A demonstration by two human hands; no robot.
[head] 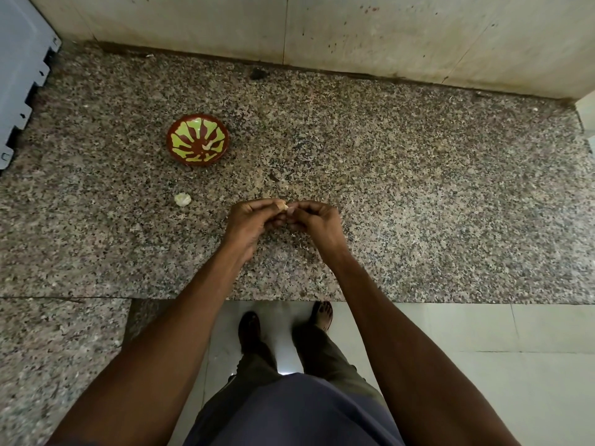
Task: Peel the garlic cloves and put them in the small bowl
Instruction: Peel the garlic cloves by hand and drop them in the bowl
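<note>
A pale garlic clove (283,206) is pinched between the fingertips of my left hand (254,220) and my right hand (314,220), held just above the speckled granite counter (418,194). Most of the clove is hidden by my fingers. The small bowl (197,143), red-brown with a yellow-green leaf pattern, stands up and to the left of my hands, with a pale piece of garlic (207,145) lying inside it. A whitish lump of garlic (182,199) lies on the counter between the bowl and my left hand.
A stained wall (322,30) runs along the back of the counter. A grey stepped panel (22,75) juts in at the far left. The counter's front edge is just below my hands, with tiled floor (483,365) and my feet beneath.
</note>
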